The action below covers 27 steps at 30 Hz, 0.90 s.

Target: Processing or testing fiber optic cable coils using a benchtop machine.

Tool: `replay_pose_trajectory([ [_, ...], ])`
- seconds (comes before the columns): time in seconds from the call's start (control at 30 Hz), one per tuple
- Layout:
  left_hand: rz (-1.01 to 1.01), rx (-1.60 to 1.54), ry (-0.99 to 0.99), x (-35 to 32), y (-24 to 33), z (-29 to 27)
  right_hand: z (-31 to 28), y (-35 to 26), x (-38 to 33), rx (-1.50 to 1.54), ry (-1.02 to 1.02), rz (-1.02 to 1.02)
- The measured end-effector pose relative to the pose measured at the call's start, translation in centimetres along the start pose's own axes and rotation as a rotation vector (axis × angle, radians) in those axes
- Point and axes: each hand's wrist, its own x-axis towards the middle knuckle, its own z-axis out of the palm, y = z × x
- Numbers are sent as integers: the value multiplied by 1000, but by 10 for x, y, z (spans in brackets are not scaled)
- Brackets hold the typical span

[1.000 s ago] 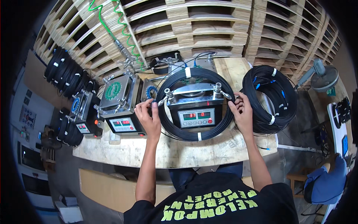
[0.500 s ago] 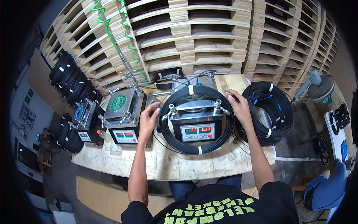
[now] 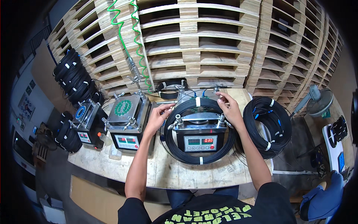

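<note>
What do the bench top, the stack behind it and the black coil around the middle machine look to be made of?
Bench top: pale, scuffed sheet wood, probably plywood, unpainted. Stacked pallets: raw light timber slats, grain and gaps showing. Black coil: thin cable with a smooth, slightly glossy jacket, likely plastic, bound by white ties; the left hand and right hand rest at its upper rim. Middle machine: dark casing with bright metal clamps.
</note>
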Motion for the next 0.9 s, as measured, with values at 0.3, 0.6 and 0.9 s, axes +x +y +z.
replay_pose_trajectory([
  [0.3,66,151,-55,11,35,17,17,-16,27,-87,-189,37],
  [0.6,163,139,12,43,35,46,23,-20,27,-296,-191,-48],
  [0.9,188,233,40,37,40,61,29,-14,25,-233,-49,-40],
])
